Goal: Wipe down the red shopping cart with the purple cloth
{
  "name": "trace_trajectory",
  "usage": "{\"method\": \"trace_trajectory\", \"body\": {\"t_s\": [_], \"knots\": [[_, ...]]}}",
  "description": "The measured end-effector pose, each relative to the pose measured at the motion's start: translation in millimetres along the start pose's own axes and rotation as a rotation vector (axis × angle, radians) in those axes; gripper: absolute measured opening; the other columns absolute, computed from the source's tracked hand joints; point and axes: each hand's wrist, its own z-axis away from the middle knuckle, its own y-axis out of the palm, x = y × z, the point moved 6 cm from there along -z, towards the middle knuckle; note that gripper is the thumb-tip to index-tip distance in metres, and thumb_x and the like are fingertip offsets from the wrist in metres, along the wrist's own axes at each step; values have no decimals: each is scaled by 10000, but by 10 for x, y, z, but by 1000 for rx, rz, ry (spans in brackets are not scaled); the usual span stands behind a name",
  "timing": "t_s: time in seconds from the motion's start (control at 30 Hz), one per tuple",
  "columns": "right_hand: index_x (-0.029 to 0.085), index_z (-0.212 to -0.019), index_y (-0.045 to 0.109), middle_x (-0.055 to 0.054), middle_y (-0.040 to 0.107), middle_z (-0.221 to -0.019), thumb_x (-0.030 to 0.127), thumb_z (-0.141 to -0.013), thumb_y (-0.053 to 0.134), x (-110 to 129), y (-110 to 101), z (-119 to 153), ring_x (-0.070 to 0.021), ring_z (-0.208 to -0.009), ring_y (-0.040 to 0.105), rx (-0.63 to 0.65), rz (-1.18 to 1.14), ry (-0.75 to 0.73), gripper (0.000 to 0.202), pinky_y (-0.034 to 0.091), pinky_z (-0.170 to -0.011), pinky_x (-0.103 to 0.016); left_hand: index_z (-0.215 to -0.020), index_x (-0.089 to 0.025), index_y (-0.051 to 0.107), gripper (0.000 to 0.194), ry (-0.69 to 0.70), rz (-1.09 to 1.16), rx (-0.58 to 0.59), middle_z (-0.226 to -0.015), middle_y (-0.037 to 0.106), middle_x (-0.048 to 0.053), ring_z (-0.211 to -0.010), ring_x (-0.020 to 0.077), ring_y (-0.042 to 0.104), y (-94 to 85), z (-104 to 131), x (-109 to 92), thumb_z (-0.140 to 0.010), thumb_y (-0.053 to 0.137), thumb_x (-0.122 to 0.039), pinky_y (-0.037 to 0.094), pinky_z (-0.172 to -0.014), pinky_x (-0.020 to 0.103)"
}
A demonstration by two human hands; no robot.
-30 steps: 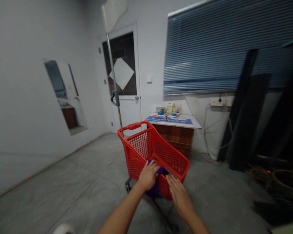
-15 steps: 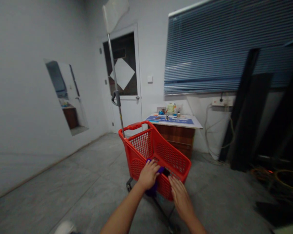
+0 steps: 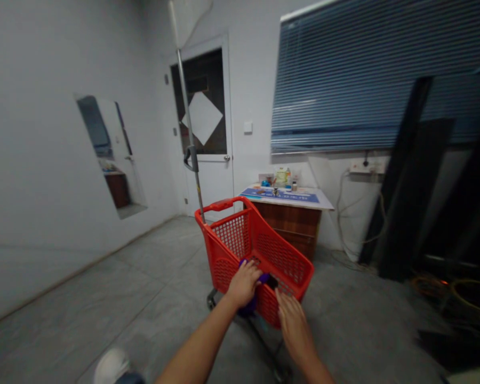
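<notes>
A red plastic shopping cart [image 3: 280, 250] stands before me, with its near rim under my hands. Draped over that rim is a purple cloth-like item [image 3: 248, 306] with a black end [image 3: 272, 282]; its exact kind is unclear. My left hand [image 3: 245, 282] lies over the purple item at the rim, fingers curled down on it and partly covering it. Fingers together and stretched out, my right hand [image 3: 293, 317] rests against the cart's near side, its fingertips close to the black end. Nothing shows in the right hand.
A long pole [image 3: 189, 117] with a grey handle rises from the cart's far left corner. Behind stand a wooden cabinet [image 3: 292, 218] topped with small bottles, and a white door [image 3: 212, 186]. Dark panels [image 3: 412, 181] lean at right; a white shoe [image 3: 112, 365] is at lower left.
The view has shifted slightly, and more of the white shoe shows at lower left. Both hands, the purple item and the cart keep nearly the same places.
</notes>
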Motion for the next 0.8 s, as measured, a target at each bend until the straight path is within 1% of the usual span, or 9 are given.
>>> {"method": "trace_trajectory", "body": {"t_s": [0.1, 0.2, 0.3, 0.4, 0.47, 0.57, 0.63, 0.7, 0.8], "knots": [[240, -1477, 337, -56, 622, -1285, 209, -977, 255, 131, -19, -9, -197, -1146, 586, -51, 27, 19, 507, 445, -1013, -418, -1230, -255, 565, 327, 4, 19, 8, -1280, 596, 45, -1376, 214, 336, -29, 6, 67, -914, 506, -197, 144, -1183, 471], [235, -1473, 345, -65, 635, -1263, 224, -978, 286, 284, -21, -23, -206, -1127, 596, -70, 58, 27, 499, 448, -1000, -406, -1243, -265, 557, 350, 7, 24, 35, -1315, 579, 42, -1400, 210, 301, -42, 31, 139, -908, 496, -182, 133, -1183, 487], [227, -1472, 351, -67, 621, -1288, 230, -975, 309, 389, -14, -23, -213, -1144, 591, -50, 57, 27, 498, 448, -998, -400, -1227, -248, 567, 334, 5, 26, 59, -1316, 581, 52, -1404, 221, 300, -74, 72, 223, -907, 496, -189, 128, -1183, 497], [217, -1478, 341, -59, 579, -1348, 232, -977, 311, 421, -1, 8, -210, -1235, 534, -14, 26, -22, 502, 428, -1033, -393, -1224, -230, 572, 321, -1, 39, 53, -1299, 592, 62, -1398, 231, 315, -134, 138, 271, -917, 482, -201, 142, -1182, 500], [221, -1483, 329, -48, 539, -1392, 235, -977, 308, 396, 11, 44, -212, -1309, 463, 0, 18, -50, 507, 403, -1067, -404, -1245, -220, 563, 335, -8, 43, 44, -1313, 583, 66, -1402, 237, 310, -156, 201, 252, -925, 467, -201, 159, -1182, 492], [226, -1493, 303, -38, 486, -1439, 224, -976, 280, 331, 54, 97, -209, -1357, 401, 21, 12, -51, 517, 405, -1073, -410, -1300, -227, 528, 373, -1, 34, 38, -1360, 551, 57, -1416, 243, 282, -125, 311, 133, -933, 465, -211, 162, -1186, 485], [229, -1492, 306, -40, 478, -1445, 229, -979, 272, 301, 85, 118, -208, -1358, 400, 27, 2, -42, 514, 412, -1071, -409, -1319, -248, 510, 388, 16, 28, 32, -1390, 527, 43, -1425, 241, 261, -91, 367, 35, -933, 480, -229, 147, -1192, 480], [235, -1489, 311, -40, 477, -1446, 229, -981, 271, 290, 106, 124, -206, -1356, 403, 31, -10, -33, 510, 405, -1079, -413, -1310, -261, 516, 378, 25, 24, 30, -1399, 520, 31, -1429, 241, 255, -77, 382, -22, -933, 495, -250, 133, -1195, 477], [235, -1489, 307, -35, 467, -1454, 214, -981, 267, 297, 109, 115, -199, -1365, 388, 31, -27, -17, 511, 393, -1090, -412, -1289, -256, 536, 354, -1, 9, 46, -1375, 544, 34, -1419, 249, 280, -100, 331, -4, -938, 497, -272, 128, -1192, 492]]}}
